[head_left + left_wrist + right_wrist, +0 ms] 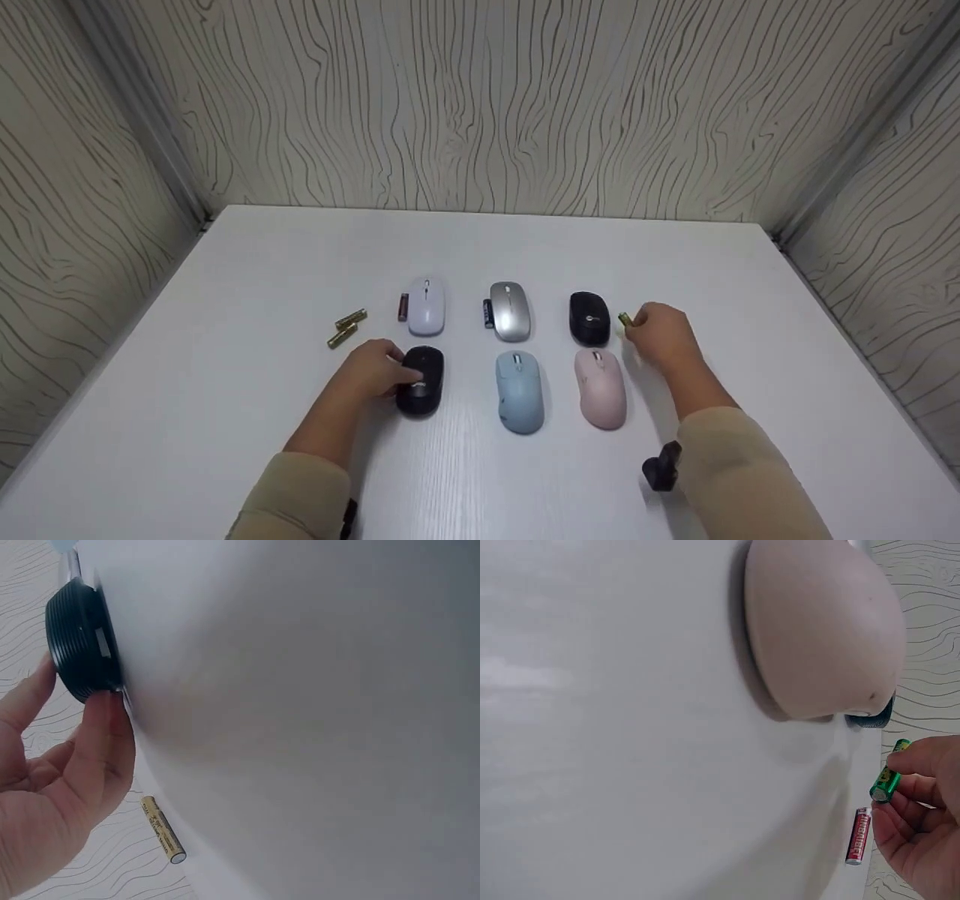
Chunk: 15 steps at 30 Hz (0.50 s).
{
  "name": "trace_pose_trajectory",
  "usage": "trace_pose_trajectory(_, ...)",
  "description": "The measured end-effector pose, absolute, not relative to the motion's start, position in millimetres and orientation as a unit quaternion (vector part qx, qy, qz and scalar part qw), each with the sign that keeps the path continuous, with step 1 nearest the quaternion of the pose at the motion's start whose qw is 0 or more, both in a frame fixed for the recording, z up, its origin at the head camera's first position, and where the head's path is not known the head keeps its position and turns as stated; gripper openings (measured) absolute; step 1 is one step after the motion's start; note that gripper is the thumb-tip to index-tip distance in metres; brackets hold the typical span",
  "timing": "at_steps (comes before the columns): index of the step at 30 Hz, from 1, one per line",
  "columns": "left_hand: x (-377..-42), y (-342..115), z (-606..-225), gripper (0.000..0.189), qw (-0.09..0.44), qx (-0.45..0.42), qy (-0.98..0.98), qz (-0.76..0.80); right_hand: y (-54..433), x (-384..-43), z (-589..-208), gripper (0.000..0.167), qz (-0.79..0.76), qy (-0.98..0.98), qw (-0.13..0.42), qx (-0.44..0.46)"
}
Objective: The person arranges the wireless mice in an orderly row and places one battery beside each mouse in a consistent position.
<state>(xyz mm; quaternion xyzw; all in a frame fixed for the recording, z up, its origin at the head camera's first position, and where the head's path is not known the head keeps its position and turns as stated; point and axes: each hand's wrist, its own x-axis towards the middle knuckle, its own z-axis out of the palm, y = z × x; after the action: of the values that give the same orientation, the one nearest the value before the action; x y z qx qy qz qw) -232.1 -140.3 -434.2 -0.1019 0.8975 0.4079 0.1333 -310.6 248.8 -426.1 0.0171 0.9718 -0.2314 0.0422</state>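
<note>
At the front left, my left hand [375, 371] grips a black computer mouse [426, 394], its thumb over the top and fingers at the near-left side. The left wrist view shows the ridged side of that mouse [75, 637] between thumb and fingertips. Over on the right, my right hand [664, 337] pinches a green battery [889, 778] between thumb and fingers, just right of a second black mouse [589, 319]. A red battery [859, 836] lies close to this hand in the right wrist view; in the head view the hand hides it.
A white mouse [427, 311] with a red battery [403, 307] and a silver mouse [511, 315] with a dark battery [488, 313] stand in the back row. Blue [520, 397] and pink [601, 394] mice sit in front. Gold batteries [343, 335] lie left.
</note>
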Motion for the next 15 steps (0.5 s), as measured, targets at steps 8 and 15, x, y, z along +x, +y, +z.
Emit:
trace_pose_trajectory(8, -233, -140, -435, 0.036, 0.142, -0.108, 0.894, 0.411, 228, -314, -415, 0.02, -0.259, 0.965, 0.043, 0.022)
trace_pose_trajectory(15, -234, -141, -437, 0.036, 0.153, -0.113, 0.892, 0.41, 205, -319, -405, 0.018, -0.259, 0.964, 0.052, 0.03)
